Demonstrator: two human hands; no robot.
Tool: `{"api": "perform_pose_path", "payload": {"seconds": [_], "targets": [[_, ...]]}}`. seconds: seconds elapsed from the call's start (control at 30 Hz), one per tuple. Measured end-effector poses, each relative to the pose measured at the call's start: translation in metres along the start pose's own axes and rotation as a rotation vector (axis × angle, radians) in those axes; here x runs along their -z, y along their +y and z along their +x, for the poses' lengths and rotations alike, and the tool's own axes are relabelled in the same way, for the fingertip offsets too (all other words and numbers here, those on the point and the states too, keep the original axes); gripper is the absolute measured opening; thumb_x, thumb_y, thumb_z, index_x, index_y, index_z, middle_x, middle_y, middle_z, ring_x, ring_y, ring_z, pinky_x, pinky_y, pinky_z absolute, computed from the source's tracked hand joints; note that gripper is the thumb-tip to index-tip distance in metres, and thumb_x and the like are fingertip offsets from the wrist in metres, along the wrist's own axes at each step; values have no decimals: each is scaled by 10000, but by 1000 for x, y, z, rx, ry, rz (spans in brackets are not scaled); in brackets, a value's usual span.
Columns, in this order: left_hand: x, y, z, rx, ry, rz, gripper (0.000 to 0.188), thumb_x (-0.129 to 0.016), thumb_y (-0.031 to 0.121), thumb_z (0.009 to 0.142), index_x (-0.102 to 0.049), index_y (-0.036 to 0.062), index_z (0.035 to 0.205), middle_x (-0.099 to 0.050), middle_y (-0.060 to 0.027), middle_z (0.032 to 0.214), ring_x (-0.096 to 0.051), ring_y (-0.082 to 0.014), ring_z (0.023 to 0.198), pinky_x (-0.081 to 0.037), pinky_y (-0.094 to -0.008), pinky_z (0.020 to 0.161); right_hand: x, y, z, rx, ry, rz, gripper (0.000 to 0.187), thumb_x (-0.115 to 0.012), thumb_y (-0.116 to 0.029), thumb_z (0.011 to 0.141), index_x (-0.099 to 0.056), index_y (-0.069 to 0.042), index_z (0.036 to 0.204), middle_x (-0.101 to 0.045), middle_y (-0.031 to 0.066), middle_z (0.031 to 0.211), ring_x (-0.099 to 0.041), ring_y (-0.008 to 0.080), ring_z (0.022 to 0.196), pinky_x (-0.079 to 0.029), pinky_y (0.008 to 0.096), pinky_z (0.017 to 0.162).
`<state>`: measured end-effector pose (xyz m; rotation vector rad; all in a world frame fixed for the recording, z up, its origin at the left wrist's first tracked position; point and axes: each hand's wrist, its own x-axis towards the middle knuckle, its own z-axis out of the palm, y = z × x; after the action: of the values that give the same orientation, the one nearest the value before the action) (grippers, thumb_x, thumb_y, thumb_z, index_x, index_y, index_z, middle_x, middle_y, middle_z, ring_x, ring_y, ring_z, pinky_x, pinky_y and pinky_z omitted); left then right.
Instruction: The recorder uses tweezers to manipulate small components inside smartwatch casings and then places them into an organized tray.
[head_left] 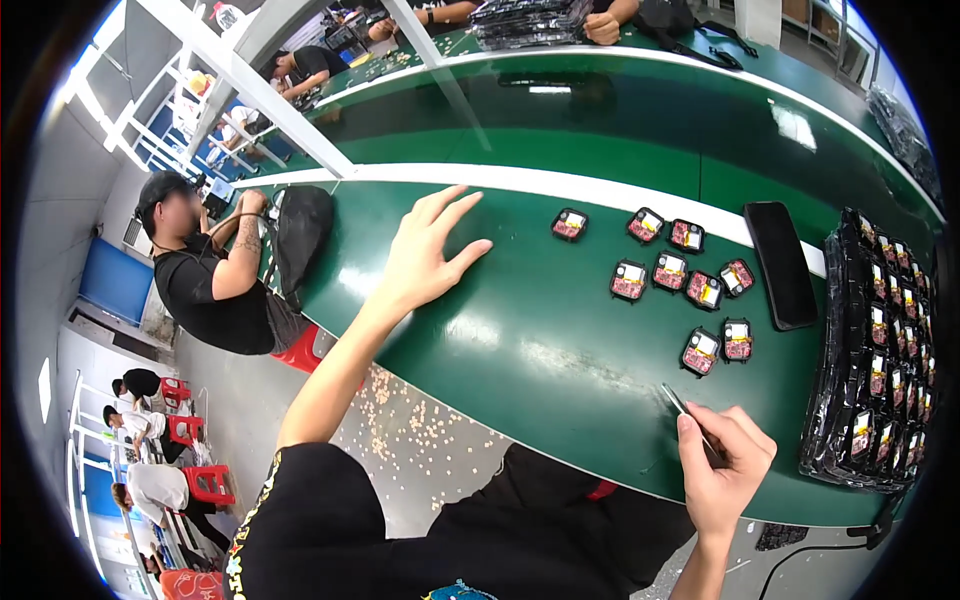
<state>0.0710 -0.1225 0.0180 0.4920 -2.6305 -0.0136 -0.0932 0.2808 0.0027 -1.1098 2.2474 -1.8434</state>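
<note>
Nine loose cases lay about, the nearest (long axis toward one o'clock) between one and two o'clock from tweezers pinched in the right hand; the left hand spread wide, empty.

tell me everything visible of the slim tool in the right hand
The slim tool looks like metal tweezers, with a shiny, narrow front and a darker rear part. The right hand grips it between thumb and fingers. Its tip points up-left in the view, over the green table; contact is unclear.
</note>
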Motion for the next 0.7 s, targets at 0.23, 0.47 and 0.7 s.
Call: {"api": "perform_pose_path", "payload": {"seconds": [0.23, 0.47, 0.7], "targets": [[5, -48, -39, 353, -27, -180, 484, -859, 273, 946, -722, 54, 1355, -711, -118, 1272, -669, -273, 1160, -531, -381, 963, 1, 2, -1, -3, -52, -21, 165, -851, 63, 859, -841, 37, 1022, -659, 27, 686, -486, 41, 512, -311, 249, 482], [10, 71, -25, -98, -243, -579, 539, -797, 24, 846, -710, 52, 1377, -714, -126, 1335, -659, -320, 1234, -505, -414, 1093, -9, 1, 6, 28, -41, -11, 178, -847, 74, 867, -843, 44, 1042, -643, 11, 691, -440, 19, 521, -293, 239, 481], [-9, 137, -8, -347, -372, -749, 620, -854, 33, 822, -692, 42, 1421, -715, -133, 1394, -665, -341, 1252, -500, -455, 1092, -7, 5, 7, 5, -57, -41, 185, -860, 46, 855, -845, 32, 1039, -664, 11, 696, -448, 28, 503, -302, 238, 466]]}}
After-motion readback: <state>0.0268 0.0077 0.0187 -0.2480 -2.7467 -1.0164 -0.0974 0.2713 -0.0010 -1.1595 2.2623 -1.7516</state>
